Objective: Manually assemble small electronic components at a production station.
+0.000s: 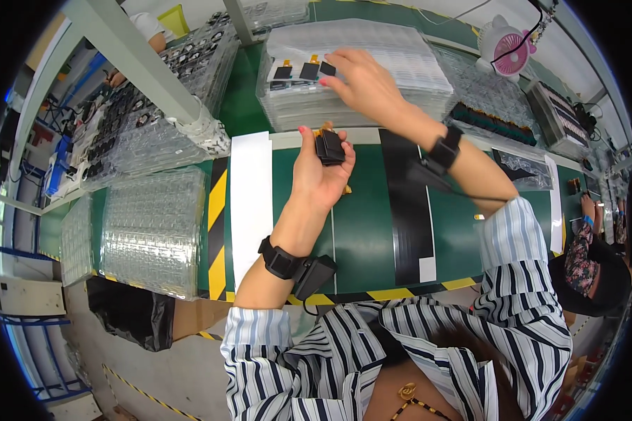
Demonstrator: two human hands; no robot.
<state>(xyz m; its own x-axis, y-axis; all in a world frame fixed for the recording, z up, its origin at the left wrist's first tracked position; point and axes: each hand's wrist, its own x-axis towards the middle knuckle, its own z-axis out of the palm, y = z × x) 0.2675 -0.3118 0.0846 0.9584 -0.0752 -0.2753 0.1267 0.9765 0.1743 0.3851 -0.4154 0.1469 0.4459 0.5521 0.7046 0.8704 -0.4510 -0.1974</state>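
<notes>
Stack of clear plastic trays [344, 112], flat black squares with orange tabs [310, 71] on top, right fingers [343, 55] parted around one, can't tell if gripping, left fingers [348, 156] before the stack, curled round more black squares [329, 148]

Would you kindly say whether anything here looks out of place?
Perhaps: a tiny pale piece lies alone on the green surface near the right sleeve, apart from the black panels in the left hand; too small to identify.
</notes>
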